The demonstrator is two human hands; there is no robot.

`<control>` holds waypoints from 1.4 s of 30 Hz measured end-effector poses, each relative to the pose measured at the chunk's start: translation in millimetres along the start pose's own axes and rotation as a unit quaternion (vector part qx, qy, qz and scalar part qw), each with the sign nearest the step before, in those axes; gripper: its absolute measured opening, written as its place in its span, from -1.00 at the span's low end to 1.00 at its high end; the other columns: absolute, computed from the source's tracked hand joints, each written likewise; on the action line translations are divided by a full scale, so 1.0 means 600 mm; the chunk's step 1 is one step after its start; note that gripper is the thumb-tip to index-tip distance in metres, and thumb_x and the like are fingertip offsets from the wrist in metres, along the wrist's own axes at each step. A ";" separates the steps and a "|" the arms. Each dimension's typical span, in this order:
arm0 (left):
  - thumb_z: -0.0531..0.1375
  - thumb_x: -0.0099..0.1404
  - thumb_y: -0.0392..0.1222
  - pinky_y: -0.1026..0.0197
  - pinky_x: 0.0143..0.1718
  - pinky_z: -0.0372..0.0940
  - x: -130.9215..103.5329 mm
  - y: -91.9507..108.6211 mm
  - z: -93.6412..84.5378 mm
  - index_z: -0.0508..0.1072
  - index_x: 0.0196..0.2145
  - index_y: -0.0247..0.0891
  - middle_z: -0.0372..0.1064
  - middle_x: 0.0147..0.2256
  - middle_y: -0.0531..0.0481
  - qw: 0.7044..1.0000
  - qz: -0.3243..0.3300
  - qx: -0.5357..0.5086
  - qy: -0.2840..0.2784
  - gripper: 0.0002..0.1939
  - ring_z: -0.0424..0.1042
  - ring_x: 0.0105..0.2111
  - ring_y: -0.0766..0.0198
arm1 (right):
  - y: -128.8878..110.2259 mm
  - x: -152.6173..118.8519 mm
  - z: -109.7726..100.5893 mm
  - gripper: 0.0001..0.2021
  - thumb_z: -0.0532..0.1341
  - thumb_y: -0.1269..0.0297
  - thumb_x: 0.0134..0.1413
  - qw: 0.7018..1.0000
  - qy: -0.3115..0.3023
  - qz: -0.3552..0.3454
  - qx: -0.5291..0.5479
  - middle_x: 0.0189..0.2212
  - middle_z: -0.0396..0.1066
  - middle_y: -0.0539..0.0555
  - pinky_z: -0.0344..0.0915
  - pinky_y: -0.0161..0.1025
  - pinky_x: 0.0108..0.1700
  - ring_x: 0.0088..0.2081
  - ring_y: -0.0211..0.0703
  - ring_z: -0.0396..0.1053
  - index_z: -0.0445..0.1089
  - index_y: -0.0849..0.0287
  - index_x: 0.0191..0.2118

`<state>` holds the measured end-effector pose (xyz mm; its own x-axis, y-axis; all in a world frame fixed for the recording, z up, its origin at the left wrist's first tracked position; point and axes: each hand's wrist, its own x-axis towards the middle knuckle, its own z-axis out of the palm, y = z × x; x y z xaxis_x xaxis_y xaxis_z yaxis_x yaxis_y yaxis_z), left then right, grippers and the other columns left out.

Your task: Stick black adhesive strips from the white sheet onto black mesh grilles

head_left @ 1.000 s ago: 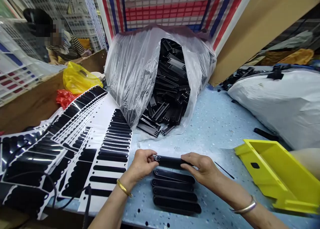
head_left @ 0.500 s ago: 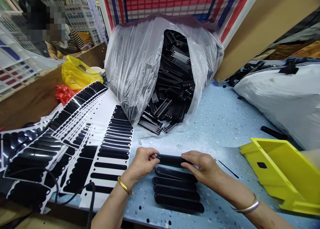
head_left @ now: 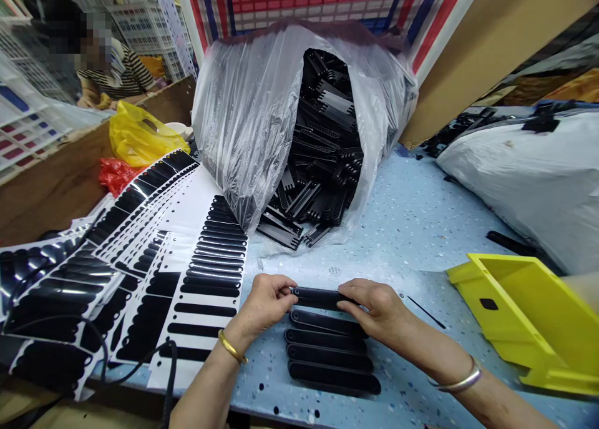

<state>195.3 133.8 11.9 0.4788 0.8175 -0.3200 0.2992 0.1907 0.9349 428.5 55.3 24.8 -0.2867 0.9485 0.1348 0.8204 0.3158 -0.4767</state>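
Note:
A long black plastic strip with rounded ends (head_left: 317, 297) lies crosswise between my two hands. My left hand (head_left: 267, 303) pinches its left end, thumb and fingers closed. At its right end my right hand (head_left: 374, 304) grips it, fingers along the top and thumb below. Just nearer to me, several similar black strips (head_left: 330, 353) lie in a loose row on the blue speckled table (head_left: 402, 210). Left of my left hand are white sheets of black strip-shaped stickers (head_left: 206, 298), with gaps where stickers are gone.
A clear plastic bag (head_left: 248, 123) spills black parts (head_left: 322, 148) at the back. On the right stand a yellow bin (head_left: 515, 316) and a white sack (head_left: 528, 179). A black cable (head_left: 172, 379) crosses the left front. Another person (head_left: 116, 73) sits behind a wooden board (head_left: 56, 179).
The view has shifted slightly. Both hands keep their hold on the black strip, which looks tilted a little differently; the row of strips is unchanged.

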 end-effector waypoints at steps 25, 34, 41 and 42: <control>0.21 0.00 -0.33 0.36 -0.49 0.22 -0.001 0.007 -0.001 0.56 -0.32 -0.40 0.36 -0.57 0.08 1.000 -0.020 -0.010 -0.008 -0.75 0.35 -0.57 0.41 | -0.005 0.003 0.000 -0.84 0.16 0.44 0.14 0.999 -0.034 0.028 -0.007 -0.42 0.45 0.10 0.26 -0.28 -0.32 -0.40 -0.18 0.37 0.47 0.21 -0.39; 0.14 0.18 -0.17 0.42 -0.65 0.19 0.002 0.008 -0.004 0.52 -0.36 -0.43 0.35 -0.59 0.04 0.998 -0.043 -0.031 -0.016 -0.75 0.38 -0.63 0.41 | -0.002 0.002 0.004 -0.85 0.16 0.45 0.15 0.999 -0.031 0.032 0.019 -0.41 0.43 0.11 0.25 -0.26 -0.31 -0.38 -0.16 0.37 0.46 0.23 -0.39; 0.14 0.20 -0.27 0.46 -0.73 0.11 0.013 0.021 0.007 0.44 -0.49 -0.41 0.30 -0.68 0.07 0.995 -0.094 -0.036 0.018 -0.82 0.32 -0.72 0.44 | -0.003 0.002 0.005 -0.87 0.17 0.45 0.15 0.999 -0.029 0.027 0.016 -0.40 0.44 0.11 0.27 -0.24 -0.29 -0.37 -0.14 0.38 0.45 0.25 -0.39; 0.15 0.20 -0.27 0.46 -0.73 0.11 0.013 0.022 0.007 0.44 -0.50 -0.41 0.30 -0.68 0.07 0.995 -0.095 -0.036 0.017 -0.83 0.32 -0.72 0.44 | -0.004 0.003 0.005 -0.87 0.18 0.45 0.15 0.999 -0.030 0.028 0.014 -0.39 0.44 0.11 0.27 -0.24 -0.29 -0.36 -0.14 0.38 0.45 0.25 -0.38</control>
<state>206.5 140.4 20.9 0.3902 0.7804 -0.4885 0.3215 0.3817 0.8666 424.6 55.9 23.5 -0.2717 0.9608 0.0550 0.8214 0.2613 -0.5070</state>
